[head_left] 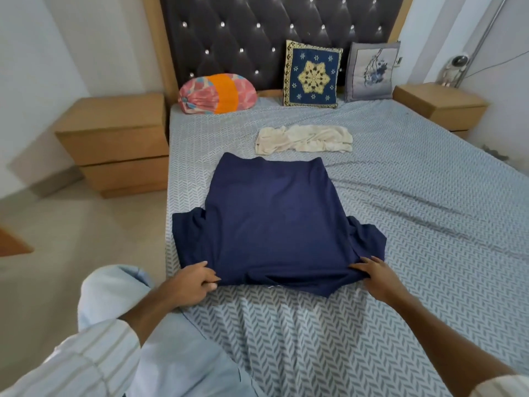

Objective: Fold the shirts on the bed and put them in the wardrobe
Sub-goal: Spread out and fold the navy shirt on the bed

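The navy shirt [272, 224] lies spread flat on the bed [400, 224], near the bed's left edge and toward its near end, with a short sleeve sticking out on each side. The left hand [190, 283] grips the shirt's near-left corner, its fingers [209, 277] curled round the cloth. The right hand [375, 277] holds the near-right corner, fingers bent onto the fabric and bunching it. A cream shirt [303, 138] lies crumpled farther up the bed, just beyond the navy one and apart from it. At the head end a roll pillow [217, 93] sits by the left corner, with a blue cushion [312, 74] and a grey cushion [370, 71] leaning on the headboard [243, 32]. A nightstand [114, 144] stands on each side of the bed.
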